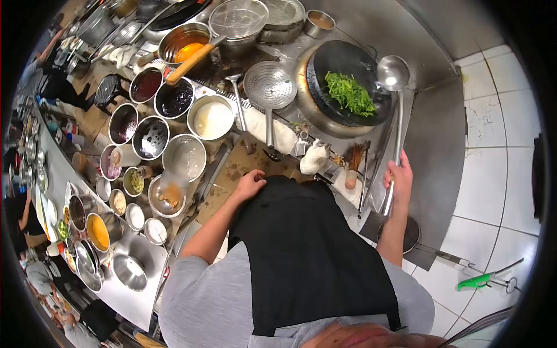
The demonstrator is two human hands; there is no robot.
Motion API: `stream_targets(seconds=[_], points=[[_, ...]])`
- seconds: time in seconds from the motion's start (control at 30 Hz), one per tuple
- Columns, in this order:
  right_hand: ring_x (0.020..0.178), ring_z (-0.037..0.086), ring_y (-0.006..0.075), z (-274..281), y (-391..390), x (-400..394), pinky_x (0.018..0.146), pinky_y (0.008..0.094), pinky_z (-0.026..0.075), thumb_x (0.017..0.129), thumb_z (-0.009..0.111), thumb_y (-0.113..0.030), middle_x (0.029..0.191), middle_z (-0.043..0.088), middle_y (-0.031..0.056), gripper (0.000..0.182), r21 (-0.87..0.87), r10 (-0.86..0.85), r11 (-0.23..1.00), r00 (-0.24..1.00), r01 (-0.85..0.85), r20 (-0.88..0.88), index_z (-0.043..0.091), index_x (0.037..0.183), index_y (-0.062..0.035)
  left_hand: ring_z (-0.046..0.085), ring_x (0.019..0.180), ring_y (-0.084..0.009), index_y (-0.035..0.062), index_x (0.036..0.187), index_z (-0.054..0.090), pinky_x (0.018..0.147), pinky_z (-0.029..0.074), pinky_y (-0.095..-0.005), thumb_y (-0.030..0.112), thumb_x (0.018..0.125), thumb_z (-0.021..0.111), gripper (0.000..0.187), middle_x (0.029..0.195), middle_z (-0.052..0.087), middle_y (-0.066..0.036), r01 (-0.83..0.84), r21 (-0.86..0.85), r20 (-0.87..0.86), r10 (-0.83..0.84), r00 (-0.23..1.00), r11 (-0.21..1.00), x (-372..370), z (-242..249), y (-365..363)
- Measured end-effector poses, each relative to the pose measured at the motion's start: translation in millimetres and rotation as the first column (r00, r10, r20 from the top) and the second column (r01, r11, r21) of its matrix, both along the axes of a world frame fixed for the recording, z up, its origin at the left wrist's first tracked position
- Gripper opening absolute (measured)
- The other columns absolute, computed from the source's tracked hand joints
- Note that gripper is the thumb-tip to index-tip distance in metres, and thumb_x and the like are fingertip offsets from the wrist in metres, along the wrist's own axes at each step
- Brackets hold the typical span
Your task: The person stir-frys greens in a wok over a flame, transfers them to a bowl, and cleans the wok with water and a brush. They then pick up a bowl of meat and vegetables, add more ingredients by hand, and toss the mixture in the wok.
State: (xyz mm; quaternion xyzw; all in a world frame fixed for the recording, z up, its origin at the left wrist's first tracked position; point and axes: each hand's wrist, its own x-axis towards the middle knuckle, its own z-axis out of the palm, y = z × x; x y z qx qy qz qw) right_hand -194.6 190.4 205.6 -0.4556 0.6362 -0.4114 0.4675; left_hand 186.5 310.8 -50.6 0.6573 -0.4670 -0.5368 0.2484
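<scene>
I see my right hand [399, 177] closed around the long steel handle of the round metal ladle [393, 72]; its bowl hangs at the far right rim of the big black wok [348, 87]. In the wok lies a heap of chopped green leaves [350, 93], a little right of its middle. My left hand [250, 185] rests at the near edge of the steel table [139, 301], fingers curled and holding nothing that I can see. To the left stand many round metal bowls of sauces and seasonings [174, 98]. I judge the step in hand is stir-frying the greens. The next move asks, I think, for bringing the ladle bowl down among the leaves.
</scene>
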Motion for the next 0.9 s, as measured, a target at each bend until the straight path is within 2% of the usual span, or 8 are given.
stream_targets(seconds=[0.1,0.27,0.4,0.53,0.63,0.7,0.83,0.9], points=[[0.046,0.044,0.0076,-40.0,-22.3,-31.9,0.038,0.023,0.037,0.091,0.056,-0.002,0.071,0.051,0.0039,0.066,0.02,-0.082,0.997,0.929,0.08,0.36,0.025,0.149,-0.0036,0.066,0.093,-0.0242,0.0044,0.117,0.061,0.084,0.052,-0.0349,0.022,0.083,0.07,0.039,0.099,0.069,-0.013,0.064,-0.024,0.0,-0.064,0.998,0.998,-14.1,5.8,-3.5],[0.046,0.043,0.0065,-87.1,-3.5,-43.6,0.037,0.0225,0.034,0.091,0.057,-0.004,0.067,0.05,0.0003,0.068,-0.005,-0.114,0.993,0.952,0.117,-0.283,0.028,0.151,-0.0143,0.066,0.095,-0.0253,0.0048,0.118,0.06,0.086,0.052,-0.0362,0.023,0.083,0.069,0.04,0.102,0.069,-0.014,-0.045,-0.029,-0.003,0.045,0.999,0.999,-32.3,0.6,4.0],[0.046,0.042,0.0055,-95.5,-1.9,-69.3,0.035,0.0214,0.031,0.091,0.062,-0.008,0.068,0.05,-0.0005,0.067,0.103,-0.122,0.987,0.992,0.123,-0.011,0.029,0.149,-0.0158,0.066,0.095,-0.0254,0.005,0.118,0.06,0.086,0.052,-0.0369,0.023,0.084,0.068,0.039,0.105,0.069,-0.014,-0.208,-0.015,-0.021,0.207,0.978,0.978,-47.1,8.7,37.6],[0.049,0.041,0.0055,-92.1,-31.8,-34.0,0.038,0.0212,0.033,0.095,0.057,-0.011,0.07,0.048,0.0006,0.028,-0.151,0.069,0.988,0.946,-0.021,0.318,0.046,0.121,-0.0049,0.067,0.084,-0.0232,0.0061,0.117,0.06,0.074,0.054,-0.034,0.022,0.087,0.065,0.034,0.095,0.068,-0.01,-0.506,0.111,-0.142,0.517,0.844,0.856,-45.1,25.7,101.0],[0.05,0.038,0.0057,-45.8,-54.3,11.9,0.039,0.0212,0.033,0.098,0.055,-0.017,0.069,0.044,0.0005,0.021,-0.133,0.145,0.987,0.863,-0.092,0.483,0.047,0.113,-0.0044,0.065,0.076,-0.02,0.0067,0.11,0.06,0.065,0.054,-0.0316,0.018,0.088,0.062,0.024,0.09,0.065,-0.008,-0.808,0.304,-0.273,0.858,0.434,0.505,-39.7,42.0,150.0],[0.05,0.035,0.0057,-20.1,-67.3,31.3,0.039,0.0206,0.033,0.101,0.048,-0.016,0.073,0.04,0.001,0.026,-0.114,0.215,0.97,0.536,-0.216,0.817,0.045,0.124,-0.0023,0.064,0.074,-0.0203,0.0074,0.111,0.054,0.06,0.053,-0.0317,0.016,0.09,0.06,0.024,0.091,0.063,-0.008,-0.916,0.401,-0.325,0.937,-0.126,0.016,-21.7,32.4,196.4],[0.05,0.034,0.0059,-4.6,-73.8,63.0,0.039,0.0193,0.034,0.104,0.04,-0.013,0.078,0.037,0.0023,0.038,-0.185,0.281,0.897,0.194,-0.402,0.94,0.034,0.139,-0.0002,0.061,0.071,-0.0213,0.0103,0.123,0.043,0.056,0.052,-0.0323,0.012,0.089,0.063,0.039,0.09,0.06,-0.01,-0.843,0.328,-0.389,0.753,-0.531,-0.426,37.7,34.1,259.9],[0.05,0.034,0.0065,7.2,-46.4,92.0,0.039,0.0198,0.035,0.104,0.037,-0.011,0.083,0.036,0.0049,0.046,-0.27,0.284,0.766,-0.069,-0.584,0.956,0.021,0.146,0.0,0.06,0.071,-0.0199,0.01,0.126,0.042,0.057,0.053,-0.0321,0.01,0.089,0.064,0.043,0.09,0.06,-0.009,-0.834,0.263,-0.437,0.711,-0.551,-0.485,72.9,35.1,274.9]])
